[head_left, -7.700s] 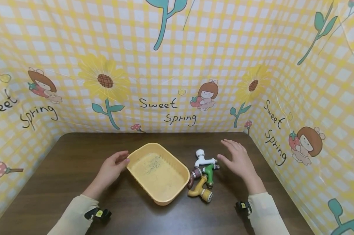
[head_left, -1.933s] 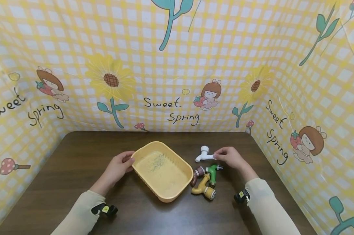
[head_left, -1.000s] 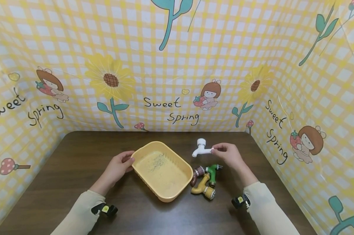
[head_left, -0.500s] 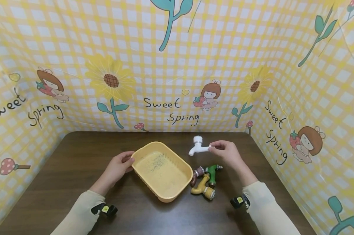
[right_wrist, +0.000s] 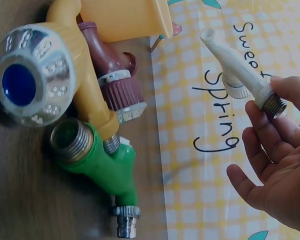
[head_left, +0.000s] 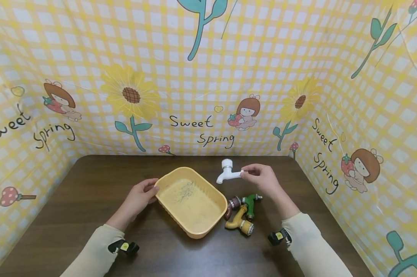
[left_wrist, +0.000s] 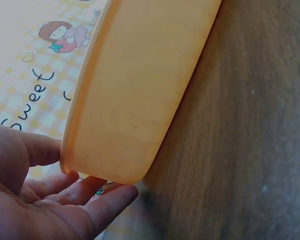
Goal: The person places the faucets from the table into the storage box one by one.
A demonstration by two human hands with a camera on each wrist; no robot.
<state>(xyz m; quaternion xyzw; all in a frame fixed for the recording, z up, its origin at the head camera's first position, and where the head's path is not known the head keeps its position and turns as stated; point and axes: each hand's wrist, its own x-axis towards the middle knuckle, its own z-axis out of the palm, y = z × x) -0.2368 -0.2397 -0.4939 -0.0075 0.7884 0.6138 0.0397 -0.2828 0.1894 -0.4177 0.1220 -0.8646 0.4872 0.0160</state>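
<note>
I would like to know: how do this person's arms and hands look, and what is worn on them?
The left hand and the right hand are bare, without gloves. The left sleeve and right sleeve are plain cream and end near the wrist. Strapped near the sleeve ends, the left device and right device are small and black, each with a yellow patch.

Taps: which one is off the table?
The white tap, pinched by the right hand; the green tap, yellow tap and maroon tap lie on the table.
</note>
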